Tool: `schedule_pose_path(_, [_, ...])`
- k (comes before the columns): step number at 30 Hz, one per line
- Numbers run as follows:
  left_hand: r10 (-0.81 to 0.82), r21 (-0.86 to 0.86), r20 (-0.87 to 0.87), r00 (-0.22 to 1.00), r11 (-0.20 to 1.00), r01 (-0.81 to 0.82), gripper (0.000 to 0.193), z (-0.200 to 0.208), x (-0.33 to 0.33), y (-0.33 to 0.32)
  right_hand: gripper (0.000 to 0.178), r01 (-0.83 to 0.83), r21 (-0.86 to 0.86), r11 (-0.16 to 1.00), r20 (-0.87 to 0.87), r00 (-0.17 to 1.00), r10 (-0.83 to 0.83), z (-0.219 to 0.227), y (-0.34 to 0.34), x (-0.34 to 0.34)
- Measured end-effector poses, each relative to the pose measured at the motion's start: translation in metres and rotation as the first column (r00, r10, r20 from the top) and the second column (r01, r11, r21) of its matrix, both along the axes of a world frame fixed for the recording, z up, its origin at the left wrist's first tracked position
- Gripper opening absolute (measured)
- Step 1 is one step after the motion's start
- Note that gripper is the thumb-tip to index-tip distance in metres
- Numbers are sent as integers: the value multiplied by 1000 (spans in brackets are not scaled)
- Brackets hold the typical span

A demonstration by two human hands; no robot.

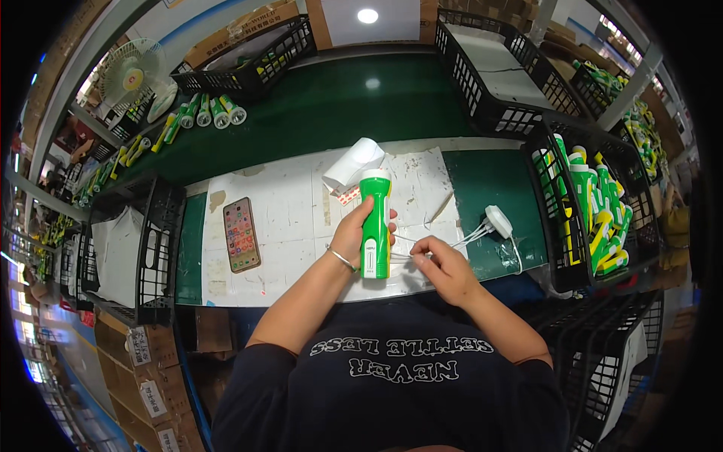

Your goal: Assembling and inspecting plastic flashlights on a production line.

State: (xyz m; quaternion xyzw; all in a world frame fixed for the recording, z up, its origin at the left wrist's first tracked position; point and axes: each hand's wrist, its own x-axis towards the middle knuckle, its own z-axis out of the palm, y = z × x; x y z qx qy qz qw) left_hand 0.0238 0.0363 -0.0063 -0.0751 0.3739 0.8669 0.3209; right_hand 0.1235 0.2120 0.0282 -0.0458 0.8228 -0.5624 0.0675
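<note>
A green flashlight (376, 218) with a white head stands nearly upright in the picture, its lens end pointing away from me. My left hand (352, 233) is wrapped round its body, thumb along the front. Just right of its lower end, my right hand (444, 270) is closed, its fingertips pinching thin white cables (403, 256). These cables run toward a white power adapter (498, 221) on the right. Beyond the flashlight lies a roll of white labels (354, 163), with a red-and-white sticker sheet (349, 196) beside it.
A phone (242, 235) with a lit screen lies left on the white board (294, 279). Black crates flank the table; the right crate (557, 218) is filled with flashlights. Several flashlights (218, 114) line the far left. An empty-looking crate (135, 256) stands at left.
</note>
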Motion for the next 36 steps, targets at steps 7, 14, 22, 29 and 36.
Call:
schedule_pose_path(7, [-4,-61,-110,994,998,-2,35,13,-3,0,14,126,336,933,-515,855,69,8,-14,-27])
schedule_pose_path(14, [-1,-72,6,1000,997,1,42,-8,7,5,32,-92,-159,983,174,977,120,-21,-26,-19])
schedule_pose_path(22, [-110,305,95,989,949,76,51,3,-5,6,30,248,-808,534,536,686,492,-15,-27,0])
schedule_pose_path(29, [-311,647,-21,950,720,250,61,-4,-16,7,38,77,-957,280,271,580,768,-27,-27,7])
schedule_pose_path(36, [-314,372,146,938,896,242,38,0,-25,9,37,149,-705,693,599,648,471,-9,-42,13])
